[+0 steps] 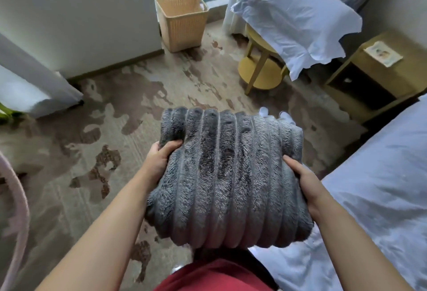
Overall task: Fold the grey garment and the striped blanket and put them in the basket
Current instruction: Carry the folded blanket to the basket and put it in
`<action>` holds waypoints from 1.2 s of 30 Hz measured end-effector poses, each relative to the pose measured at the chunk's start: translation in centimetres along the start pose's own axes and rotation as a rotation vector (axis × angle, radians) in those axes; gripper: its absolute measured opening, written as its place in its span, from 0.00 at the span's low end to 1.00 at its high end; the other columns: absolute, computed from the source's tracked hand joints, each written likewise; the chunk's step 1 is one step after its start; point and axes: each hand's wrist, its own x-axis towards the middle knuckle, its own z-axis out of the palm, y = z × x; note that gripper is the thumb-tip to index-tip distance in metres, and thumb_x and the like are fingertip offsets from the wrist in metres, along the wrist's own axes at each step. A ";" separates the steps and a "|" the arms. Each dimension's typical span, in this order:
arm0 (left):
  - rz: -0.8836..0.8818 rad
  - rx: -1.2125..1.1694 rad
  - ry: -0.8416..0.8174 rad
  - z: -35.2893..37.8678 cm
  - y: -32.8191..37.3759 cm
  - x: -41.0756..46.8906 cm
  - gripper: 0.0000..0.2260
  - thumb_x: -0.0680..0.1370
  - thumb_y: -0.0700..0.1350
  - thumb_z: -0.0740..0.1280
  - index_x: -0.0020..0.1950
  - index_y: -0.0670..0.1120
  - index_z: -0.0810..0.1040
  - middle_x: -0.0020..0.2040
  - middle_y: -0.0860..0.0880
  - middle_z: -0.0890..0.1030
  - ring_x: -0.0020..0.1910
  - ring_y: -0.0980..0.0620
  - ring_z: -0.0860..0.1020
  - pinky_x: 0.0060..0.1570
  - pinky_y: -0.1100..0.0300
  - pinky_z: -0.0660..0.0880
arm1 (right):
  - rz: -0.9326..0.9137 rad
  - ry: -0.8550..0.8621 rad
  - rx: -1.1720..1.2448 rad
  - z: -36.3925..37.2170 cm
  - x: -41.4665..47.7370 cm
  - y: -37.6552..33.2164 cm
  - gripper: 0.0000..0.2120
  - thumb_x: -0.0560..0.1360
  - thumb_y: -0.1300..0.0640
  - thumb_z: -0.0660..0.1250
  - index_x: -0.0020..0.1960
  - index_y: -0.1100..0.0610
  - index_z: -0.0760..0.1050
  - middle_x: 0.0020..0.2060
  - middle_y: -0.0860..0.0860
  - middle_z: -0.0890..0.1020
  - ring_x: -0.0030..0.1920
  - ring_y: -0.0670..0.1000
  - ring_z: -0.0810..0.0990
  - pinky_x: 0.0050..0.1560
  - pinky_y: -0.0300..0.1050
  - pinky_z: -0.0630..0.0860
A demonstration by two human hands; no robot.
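Note:
A thick grey ribbed blanket (228,175), folded into a fat bundle, is held in front of my body above the carpet. My left hand (159,159) grips its left edge, thumb on top and fingers underneath. My right hand (305,182) grips the right edge the same way. The tan woven basket (182,22) stands on the floor far ahead by the window, apart from the bundle. What lies inside the basket is hidden by its walls. No separate grey garment shows.
A bed with white sheets (381,186) runs along my right. A yellow round side table (261,64) carries a white pillow (295,15). A wooden nightstand (379,76) stands behind it. A white wall (76,18) is on the left, patterned carpet (115,110) ahead.

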 end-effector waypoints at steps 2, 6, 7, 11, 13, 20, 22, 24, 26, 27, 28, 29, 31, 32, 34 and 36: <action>-0.003 0.022 -0.009 1.2 2.9 4.5 0.16 0.76 0.41 0.66 0.62 0.38 0.72 0.45 0.43 0.83 0.41 0.48 0.81 0.44 0.56 0.77 | 0.016 0.010 0.011 1.3 4.1 -3.1 0.23 0.66 0.46 0.71 0.55 0.59 0.82 0.50 0.61 0.84 0.48 0.61 0.84 0.43 0.53 0.80; 0.020 0.029 0.034 2.1 9.4 12.3 0.20 0.75 0.43 0.68 0.64 0.36 0.71 0.48 0.42 0.82 0.42 0.48 0.81 0.46 0.56 0.78 | 0.036 -0.008 -0.026 5.7 11.7 -10.2 0.21 0.65 0.45 0.71 0.52 0.58 0.84 0.49 0.61 0.85 0.46 0.61 0.85 0.42 0.52 0.81; 0.036 0.035 0.057 2.1 11.2 13.7 0.21 0.74 0.44 0.69 0.64 0.36 0.72 0.46 0.44 0.82 0.40 0.51 0.81 0.43 0.58 0.77 | 0.023 -0.036 -0.033 7.0 13.2 -12.0 0.20 0.65 0.45 0.71 0.51 0.58 0.84 0.49 0.61 0.85 0.46 0.60 0.85 0.42 0.52 0.81; 0.084 0.011 0.114 0.8 17.9 19.3 0.32 0.65 0.50 0.74 0.65 0.36 0.73 0.52 0.42 0.82 0.46 0.50 0.81 0.49 0.57 0.77 | -0.017 -0.079 -0.047 12.7 19.4 -19.2 0.18 0.66 0.49 0.73 0.53 0.55 0.82 0.47 0.63 0.84 0.43 0.61 0.85 0.38 0.54 0.81; 0.087 -0.009 0.172 0.0 20.1 21.9 0.25 0.71 0.45 0.72 0.63 0.35 0.73 0.47 0.46 0.81 0.38 0.59 0.82 0.38 0.67 0.77 | -0.028 -0.051 -0.098 15.4 22.5 -22.0 0.31 0.63 0.48 0.76 0.64 0.57 0.75 0.51 0.64 0.83 0.46 0.62 0.85 0.43 0.58 0.81; 0.010 -0.057 0.241 -2.3 26.6 35.8 0.21 0.75 0.43 0.69 0.64 0.34 0.73 0.58 0.35 0.79 0.52 0.43 0.79 0.53 0.51 0.76 | 0.077 -0.141 -0.187 24.2 34.6 -30.1 0.20 0.66 0.45 0.71 0.52 0.57 0.84 0.48 0.61 0.85 0.45 0.60 0.85 0.40 0.50 0.81; -0.021 -0.074 0.210 -1.8 29.1 40.9 0.22 0.74 0.45 0.69 0.65 0.35 0.73 0.59 0.35 0.79 0.57 0.39 0.78 0.61 0.44 0.74 | 0.057 -0.096 -0.166 26.0 38.1 -32.5 0.19 0.69 0.45 0.70 0.53 0.56 0.83 0.49 0.61 0.84 0.46 0.61 0.85 0.42 0.51 0.81; -0.033 -0.067 0.161 -0.7 31.7 46.4 0.22 0.74 0.45 0.70 0.64 0.36 0.73 0.57 0.38 0.79 0.55 0.40 0.79 0.59 0.43 0.74 | 0.055 -0.027 -0.127 27.1 41.4 -35.4 0.20 0.71 0.46 0.69 0.57 0.57 0.81 0.51 0.62 0.84 0.48 0.61 0.84 0.46 0.53 0.81; -0.043 -0.048 0.128 1.4 34.8 50.1 0.21 0.71 0.47 0.72 0.60 0.39 0.74 0.52 0.43 0.79 0.49 0.46 0.80 0.51 0.49 0.77 | 0.049 0.031 -0.099 27.6 43.6 -38.1 0.22 0.69 0.46 0.71 0.58 0.58 0.81 0.51 0.62 0.84 0.47 0.62 0.84 0.44 0.53 0.81; -0.054 -0.048 0.094 2.5 36.3 51.9 0.24 0.68 0.49 0.74 0.59 0.40 0.74 0.50 0.44 0.79 0.47 0.47 0.80 0.49 0.50 0.77 | 0.040 0.030 -0.071 27.7 44.7 -39.7 0.23 0.67 0.46 0.72 0.58 0.57 0.81 0.51 0.62 0.84 0.47 0.62 0.84 0.43 0.53 0.81; -0.066 -0.048 0.053 3.5 37.9 53.9 0.28 0.64 0.50 0.74 0.60 0.40 0.73 0.52 0.42 0.80 0.49 0.45 0.80 0.51 0.49 0.77 | 0.036 0.038 -0.048 27.9 45.6 -41.4 0.25 0.65 0.45 0.72 0.58 0.57 0.81 0.51 0.62 0.84 0.47 0.61 0.85 0.42 0.53 0.81; -0.082 -0.048 0.012 4.6 39.4 55.6 0.32 0.62 0.51 0.74 0.62 0.39 0.73 0.54 0.40 0.80 0.52 0.42 0.80 0.55 0.45 0.76 | 0.033 0.054 -0.037 27.9 46.5 -42.8 0.26 0.65 0.45 0.73 0.58 0.57 0.81 0.51 0.61 0.84 0.46 0.61 0.85 0.42 0.52 0.81; -0.086 -0.023 -0.077 6.9 41.8 58.9 0.36 0.60 0.52 0.73 0.65 0.38 0.72 0.57 0.37 0.79 0.55 0.40 0.79 0.61 0.43 0.74 | 0.015 0.074 -0.001 27.7 48.0 -45.0 0.26 0.65 0.45 0.73 0.58 0.58 0.81 0.52 0.61 0.84 0.48 0.61 0.84 0.43 0.52 0.81; -0.088 -0.007 -0.114 8.1 42.7 60.6 0.35 0.61 0.51 0.72 0.65 0.38 0.73 0.56 0.38 0.80 0.53 0.41 0.79 0.60 0.44 0.74 | 0.013 0.087 0.017 27.3 48.8 -46.1 0.26 0.65 0.45 0.73 0.59 0.57 0.80 0.53 0.61 0.83 0.50 0.61 0.84 0.45 0.53 0.80; -0.100 0.017 -0.128 10.2 44.2 63.9 0.30 0.64 0.50 0.71 0.63 0.38 0.74 0.52 0.40 0.81 0.49 0.44 0.80 0.56 0.49 0.76 | 0.012 0.115 0.042 26.6 51.0 -48.3 0.27 0.65 0.44 0.73 0.59 0.57 0.80 0.55 0.61 0.82 0.53 0.62 0.83 0.49 0.54 0.80; -0.091 0.026 -0.151 12.4 45.3 67.2 0.19 0.69 0.47 0.71 0.57 0.40 0.78 0.46 0.44 0.84 0.45 0.48 0.82 0.49 0.55 0.79 | 0.014 0.104 0.056 26.0 53.7 -50.8 0.25 0.66 0.44 0.73 0.58 0.57 0.81 0.55 0.61 0.83 0.54 0.62 0.82 0.49 0.54 0.80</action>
